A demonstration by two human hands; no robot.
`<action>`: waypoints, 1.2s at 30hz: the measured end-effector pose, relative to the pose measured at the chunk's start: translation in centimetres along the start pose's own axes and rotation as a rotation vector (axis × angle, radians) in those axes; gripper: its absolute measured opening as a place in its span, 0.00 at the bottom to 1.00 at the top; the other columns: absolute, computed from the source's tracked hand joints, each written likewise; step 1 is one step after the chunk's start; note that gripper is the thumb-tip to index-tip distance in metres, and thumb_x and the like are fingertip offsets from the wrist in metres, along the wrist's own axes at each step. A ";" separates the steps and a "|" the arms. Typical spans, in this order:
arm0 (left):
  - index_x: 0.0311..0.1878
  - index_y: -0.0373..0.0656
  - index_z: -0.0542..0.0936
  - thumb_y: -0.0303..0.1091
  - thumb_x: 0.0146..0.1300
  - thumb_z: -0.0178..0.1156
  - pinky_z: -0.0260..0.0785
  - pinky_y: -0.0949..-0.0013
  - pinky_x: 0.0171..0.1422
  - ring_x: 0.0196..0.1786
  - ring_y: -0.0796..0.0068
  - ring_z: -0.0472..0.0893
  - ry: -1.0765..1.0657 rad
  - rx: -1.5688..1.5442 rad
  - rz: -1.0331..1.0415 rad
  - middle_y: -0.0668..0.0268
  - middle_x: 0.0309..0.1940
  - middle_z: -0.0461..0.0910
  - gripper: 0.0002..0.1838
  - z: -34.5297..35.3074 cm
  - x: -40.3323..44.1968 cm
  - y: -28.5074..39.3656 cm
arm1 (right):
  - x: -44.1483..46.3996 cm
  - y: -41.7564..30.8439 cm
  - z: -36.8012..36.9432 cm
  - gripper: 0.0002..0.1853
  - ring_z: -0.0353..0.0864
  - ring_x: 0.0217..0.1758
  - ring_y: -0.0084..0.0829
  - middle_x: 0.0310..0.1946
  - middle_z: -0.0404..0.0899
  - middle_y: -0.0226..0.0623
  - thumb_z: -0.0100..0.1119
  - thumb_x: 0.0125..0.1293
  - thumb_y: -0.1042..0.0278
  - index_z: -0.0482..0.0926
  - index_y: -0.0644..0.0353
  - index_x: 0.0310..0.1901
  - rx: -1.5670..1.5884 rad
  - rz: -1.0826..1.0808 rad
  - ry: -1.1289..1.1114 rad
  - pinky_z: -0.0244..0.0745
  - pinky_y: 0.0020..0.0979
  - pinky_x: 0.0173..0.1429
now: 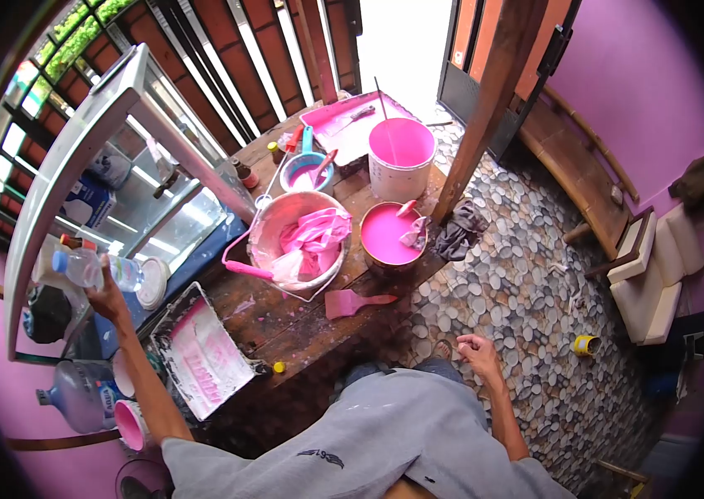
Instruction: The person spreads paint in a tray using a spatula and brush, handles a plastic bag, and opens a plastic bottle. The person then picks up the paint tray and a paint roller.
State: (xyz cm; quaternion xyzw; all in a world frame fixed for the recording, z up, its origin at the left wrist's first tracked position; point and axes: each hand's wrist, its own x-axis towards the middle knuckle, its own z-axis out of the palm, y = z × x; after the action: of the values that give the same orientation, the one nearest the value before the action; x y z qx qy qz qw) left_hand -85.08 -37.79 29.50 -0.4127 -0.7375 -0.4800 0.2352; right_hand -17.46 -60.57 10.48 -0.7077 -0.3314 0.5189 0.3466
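Observation:
My left hand (106, 293) is wrapped around a clear plastic water bottle (83, 268) with a blue cap, tilted on its side in front of a glass display case (77, 125). Near it are a round white lid (152, 283) and a black paint tray (206, 349) smeared with pink. My right hand (480, 358) hangs over the pebble-patterned floor beside my body, fingers loosely bent and a little apart, with nothing visible in them. On the wooden table, a pink-stained brush (359, 303) lies in front of a white bucket (256, 237) with pink cloth inside.
A can of pink paint (392, 237), a tall white bucket (398, 179), a teal-rimmed pot (295, 177) and a pink tray (344, 125) stand on the table. A wooden post (485, 108) rises at its right. A large water jug (77, 395) sits lower left.

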 end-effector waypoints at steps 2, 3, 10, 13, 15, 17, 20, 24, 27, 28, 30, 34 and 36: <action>0.51 0.32 0.76 0.60 0.50 0.66 0.68 0.59 0.55 0.48 0.52 0.79 -0.129 -0.048 0.088 0.50 0.47 0.79 0.38 -3.4 -4.7 5.3 | 0.8 0.3 -2.0 0.12 0.78 0.25 0.20 0.26 0.80 0.32 0.58 0.59 0.72 0.78 0.68 0.44 0.069 -0.001 -0.011 0.72 0.21 0.30; 0.52 0.33 0.76 0.57 0.52 0.66 0.68 0.60 0.55 0.47 0.56 0.79 -0.235 -0.126 0.035 0.52 0.48 0.78 0.36 -4.5 -7.3 7.0 | 1.5 0.8 -3.1 0.13 0.77 0.26 0.19 0.26 0.80 0.32 0.59 0.59 0.72 0.78 0.68 0.44 0.058 -0.010 -0.035 0.72 0.21 0.30; 0.50 0.37 0.75 0.32 0.49 0.72 0.70 0.68 0.54 0.46 0.71 0.78 -0.942 -0.769 -0.290 0.63 0.44 0.77 0.25 -7.6 -28.8 26.8 | 3.5 -2.6 -12.2 0.21 0.75 0.26 0.18 0.24 0.79 0.31 0.69 0.52 0.63 0.79 0.65 0.46 -0.138 -0.231 -0.110 0.72 0.21 0.30; 0.50 0.38 0.75 0.33 0.47 0.74 0.70 0.68 0.54 0.47 0.72 0.78 -1.226 -0.813 -0.205 0.64 0.44 0.77 0.26 -6.8 -37.2 35.2 | 3.3 -5.4 -15.1 0.37 0.79 0.41 0.27 0.39 0.81 0.39 0.73 0.47 0.54 0.72 0.63 0.57 -0.219 -0.422 -0.171 0.75 0.27 0.46; 0.50 0.38 0.74 0.36 0.45 0.75 0.70 0.68 0.55 0.48 0.72 0.77 -1.363 -0.836 -0.173 0.64 0.45 0.77 0.29 -6.3 -42.2 40.2 | 3.2 -6.6 -16.3 0.38 0.79 0.44 0.28 0.43 0.80 0.39 0.75 0.46 0.56 0.71 0.61 0.59 -0.217 -0.533 -0.140 0.74 0.29 0.50; 0.50 0.38 0.74 0.39 0.43 0.76 0.70 0.68 0.54 0.48 0.72 0.77 -1.521 -0.845 -0.168 0.63 0.46 0.76 0.31 -5.4 -46.0 44.6 | 3.8 -6.7 -17.5 0.43 0.77 0.52 0.33 0.50 0.76 0.42 0.76 0.43 0.57 0.67 0.59 0.62 -0.252 -0.706 -0.093 0.72 0.32 0.57; 0.51 0.38 0.75 0.39 0.41 0.76 0.71 0.68 0.55 0.47 0.72 0.78 -1.590 -0.792 0.106 0.62 0.43 0.79 0.33 -3.9 -49.1 51.1 | 5.2 -6.3 -20.3 0.48 0.73 0.60 0.39 0.55 0.73 0.45 0.78 0.38 0.57 0.64 0.62 0.63 -0.304 -0.751 -0.008 0.69 0.36 0.63; 0.50 0.40 0.75 0.41 0.41 0.77 0.70 0.70 0.53 0.46 0.72 0.77 -1.637 -0.867 0.221 0.65 0.45 0.77 0.33 -1.0 -52.5 58.0 | 7.5 -5.9 -24.9 0.43 0.74 0.57 0.47 0.54 0.72 0.51 0.75 0.42 0.55 0.66 0.65 0.59 -0.253 -0.720 0.079 0.69 0.41 0.60; 0.53 0.41 0.73 0.46 0.41 0.76 0.69 0.64 0.53 0.49 0.63 0.77 -1.598 -0.871 0.424 0.59 0.46 0.74 0.36 2.6 -55.0 61.7 | 10.5 -5.7 -28.8 0.42 0.77 0.53 0.47 0.52 0.74 0.51 0.75 0.42 0.53 0.67 0.64 0.58 -0.289 -0.693 0.137 0.72 0.40 0.57; 0.54 0.41 0.72 0.49 0.41 0.75 0.69 0.61 0.53 0.48 0.57 0.76 -1.555 -0.920 0.534 0.55 0.45 0.73 0.38 4.0 -55.9 62.9 | 11.7 -6.0 -29.9 0.43 0.78 0.51 0.47 0.51 0.75 0.51 0.76 0.42 0.52 0.67 0.64 0.58 -0.310 -0.681 0.152 0.74 0.39 0.55; 0.59 0.42 0.67 0.49 0.41 0.74 0.69 0.59 0.55 0.51 0.55 0.75 -1.565 -0.943 0.475 0.53 0.49 0.72 0.43 5.9 -55.8 66.5 | 14.3 -7.6 -32.3 0.43 0.80 0.49 0.45 0.48 0.76 0.51 0.76 0.42 0.50 0.67 0.64 0.58 -0.333 -0.695 0.156 0.76 0.37 0.51; 0.64 0.45 0.64 0.50 0.46 0.72 0.68 0.58 0.57 0.54 0.53 0.73 -1.482 -1.173 0.239 0.51 0.53 0.70 0.44 10.0 -54.0 72.3 | 20.1 -9.0 -37.5 0.42 0.80 0.48 0.43 0.46 0.77 0.47 0.77 0.40 0.54 0.68 0.64 0.56 -0.361 -0.644 0.150 0.76 0.37 0.50; 0.64 0.45 0.65 0.45 0.51 0.70 0.70 0.59 0.57 0.55 0.58 0.74 -1.425 -1.139 0.468 0.53 0.54 0.70 0.38 12.8 -53.0 74.5 | 23.0 -10.4 -39.8 0.42 0.80 0.48 0.43 0.47 0.77 0.46 0.77 0.39 0.57 0.68 0.63 0.57 -0.428 -0.598 0.142 0.76 0.37 0.51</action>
State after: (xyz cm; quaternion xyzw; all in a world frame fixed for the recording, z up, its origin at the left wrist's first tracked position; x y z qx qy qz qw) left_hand 6.78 -31.69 22.90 -0.7996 -0.2603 -0.3435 -0.4182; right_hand 25.38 -41.72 16.38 -0.6703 -0.5996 0.2636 0.3489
